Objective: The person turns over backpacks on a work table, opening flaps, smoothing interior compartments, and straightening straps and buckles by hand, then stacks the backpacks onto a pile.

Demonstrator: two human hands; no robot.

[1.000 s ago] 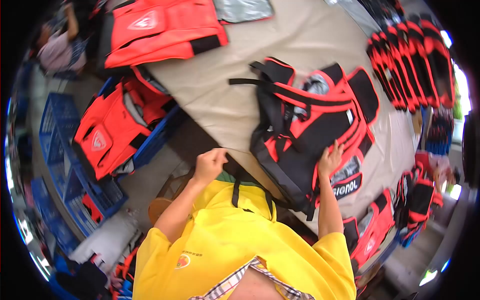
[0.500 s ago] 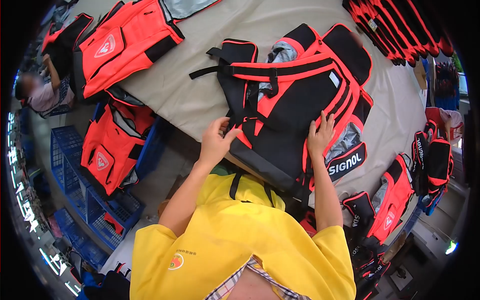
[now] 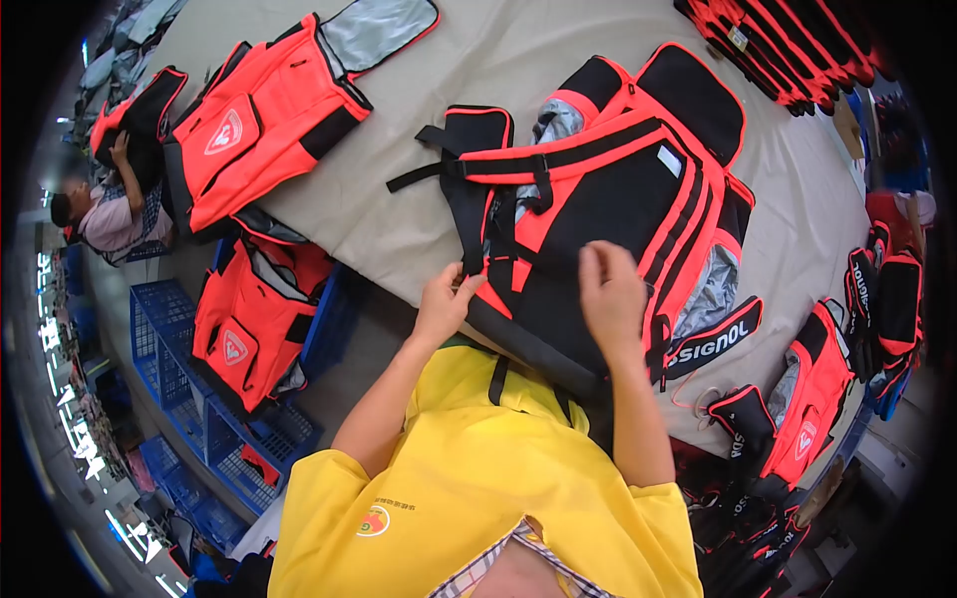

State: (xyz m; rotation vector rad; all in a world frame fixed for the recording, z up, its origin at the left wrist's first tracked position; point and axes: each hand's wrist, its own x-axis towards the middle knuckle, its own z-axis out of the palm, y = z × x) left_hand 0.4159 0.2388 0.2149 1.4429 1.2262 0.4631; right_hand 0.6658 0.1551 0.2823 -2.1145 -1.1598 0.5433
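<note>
At the backpack's (image 3: 588, 214) near-left edge, apparently pinching a black strap (image 3: 467, 227) with the left hand (image 3: 444, 302); loosely curling the right hand (image 3: 612, 299) over the back panel (image 3: 626, 199), too blurred to tell if gripping. Lying panel-side up on the worktop (image 3: 459, 70); best kept flat, with slack smoothed out.

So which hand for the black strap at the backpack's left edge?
Probably left: the left hand is at that strap; the right hand is over the back panel, farther away.
</note>
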